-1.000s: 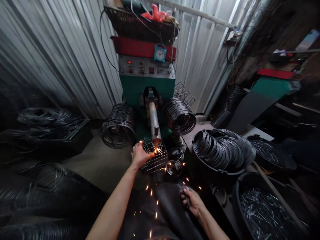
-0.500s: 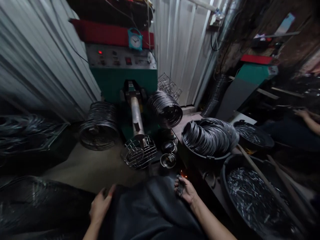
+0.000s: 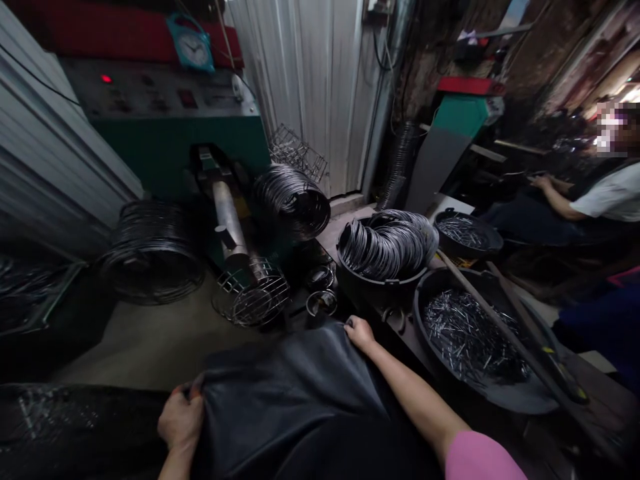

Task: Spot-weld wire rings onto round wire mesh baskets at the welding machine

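My left hand (image 3: 180,420) and right hand (image 3: 359,331) are clamping opposite edges of the black apron (image 3: 280,400), apparently spreading it. I'm judging the next move needs an even pull.

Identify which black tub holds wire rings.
The leftmost tub, nearest the right hand holding the sheet, packed with upright rings. The big tub beside it and the small far tub hold loose short wire pieces.

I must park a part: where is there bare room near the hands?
Bare grey floor lies between the dark wire coil, the round wire basket and the black leather apron. Right of the apron it is crowded: small metal bowls, black tub of wire rings, black tub of short wire pieces.
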Demonstrator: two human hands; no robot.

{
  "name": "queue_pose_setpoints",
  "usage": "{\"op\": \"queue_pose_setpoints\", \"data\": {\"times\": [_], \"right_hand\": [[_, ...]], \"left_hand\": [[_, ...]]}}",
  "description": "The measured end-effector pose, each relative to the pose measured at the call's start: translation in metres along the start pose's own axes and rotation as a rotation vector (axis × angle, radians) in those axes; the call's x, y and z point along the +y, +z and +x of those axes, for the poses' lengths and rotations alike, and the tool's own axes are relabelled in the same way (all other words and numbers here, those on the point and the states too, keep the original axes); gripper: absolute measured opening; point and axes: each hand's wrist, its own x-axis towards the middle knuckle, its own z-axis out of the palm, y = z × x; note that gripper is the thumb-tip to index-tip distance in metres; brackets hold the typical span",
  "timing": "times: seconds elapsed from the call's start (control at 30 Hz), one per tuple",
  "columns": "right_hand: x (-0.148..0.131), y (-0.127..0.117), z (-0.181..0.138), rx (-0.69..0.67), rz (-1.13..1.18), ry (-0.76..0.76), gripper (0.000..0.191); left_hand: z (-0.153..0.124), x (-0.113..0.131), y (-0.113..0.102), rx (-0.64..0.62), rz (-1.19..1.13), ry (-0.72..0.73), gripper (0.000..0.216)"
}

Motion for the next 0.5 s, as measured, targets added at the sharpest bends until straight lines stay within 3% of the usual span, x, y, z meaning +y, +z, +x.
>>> {"op": "queue_pose_setpoints", "data": {"times": [0.17, 0.23, 0.33, 0.43, 0.5], "right_hand": [[-0.005, -0.035, -0.003, 0.098, -0.189, -0.044, 0.017], [-0.003, -0.044, 0.001, 0.12, -0.239, -0.027, 0.022], [-0.004, -0.046, 0.006, 0.098, -0.285, -0.009, 0.027], [-0.01, -0.032, -0.001, 0.032, -0.272, -0.088, 0.032], [-0.016, -0.016, -0.014, -0.027, -0.26, -0.172, 0.026]], "left_hand": [[0.003, 0.036, -0.038, 0.308, 0.095, 0.114, 0.053], [-0.001, 0.054, -0.043, 0.22, 0.111, 0.177, 0.051], [-0.011, 0.066, -0.037, 0.044, 0.124, 0.159, 0.059], [-0.022, 0.057, -0.021, -0.006, 0.142, 0.191, 0.065], [-0.025, 0.044, -0.01, -0.136, 0.173, 0.242, 0.056]]}}
